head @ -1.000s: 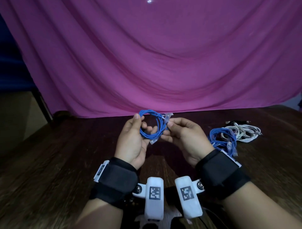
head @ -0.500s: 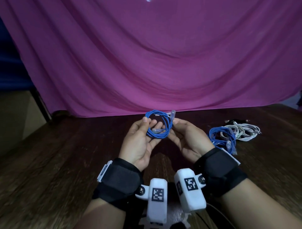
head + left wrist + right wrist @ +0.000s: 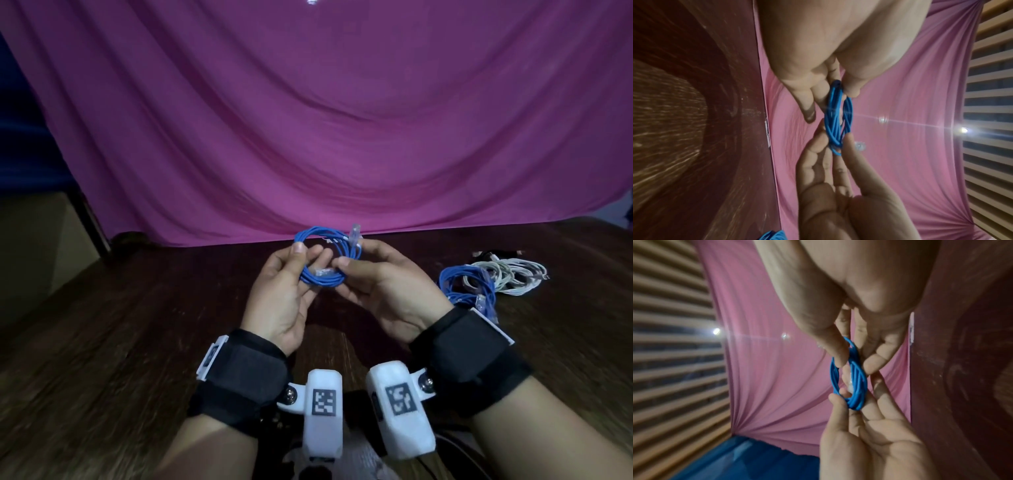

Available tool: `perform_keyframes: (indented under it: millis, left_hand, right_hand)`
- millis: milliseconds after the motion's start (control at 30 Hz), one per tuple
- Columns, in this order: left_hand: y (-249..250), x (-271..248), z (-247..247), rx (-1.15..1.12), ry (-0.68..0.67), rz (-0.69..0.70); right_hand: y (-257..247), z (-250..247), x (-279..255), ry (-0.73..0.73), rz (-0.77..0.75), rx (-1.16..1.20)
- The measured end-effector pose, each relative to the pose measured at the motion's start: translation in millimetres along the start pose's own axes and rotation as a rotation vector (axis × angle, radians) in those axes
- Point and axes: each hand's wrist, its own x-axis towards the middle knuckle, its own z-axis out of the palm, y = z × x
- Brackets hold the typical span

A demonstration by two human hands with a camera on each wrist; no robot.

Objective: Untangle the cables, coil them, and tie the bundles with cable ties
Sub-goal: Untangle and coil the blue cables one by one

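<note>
At the centre of the head view a blue coil hangs above the table, held from both sides. The left hand pinches its left edge between thumb and fingers; the right hand pinches the right edge, by a clear plug. At mid right lie a blue cable and white cables, touching. A pink cloth fills the upper frame.

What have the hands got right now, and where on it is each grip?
Both hold the coiled blue cable: the left hand pinches the coil's left side, the right hand its right side, near the clear plug.
</note>
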Motion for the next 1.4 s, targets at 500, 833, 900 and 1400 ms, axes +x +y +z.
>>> perform_keyframes:
  millis: [500,833,900,1400]
  left_hand:
    - [-5.7,-2.6,-6.0,0.218,-0.023,-0.028]
    - [-5.9,-2.0,-7.5,0.312,-0.04,0.086]
    - [-8.2,-4.0,-4.8,0.37,-0.119,0.059]
    - [-11.5,1.1,-20.7,0.869,-0.108,0.137]
  right_hand:
    - [-3.8,4.3,-9.4,-0.075,-0.039,-0.349]
    - [0.9,-4.0,-3.0,-0.094,0.041,-0.197]
    - [-0.9,-4.3,-0.8,-0.084,0.046,-0.042]
    - [-5.5,-5.1,-8.1,-0.136,-0.362,-0.819]
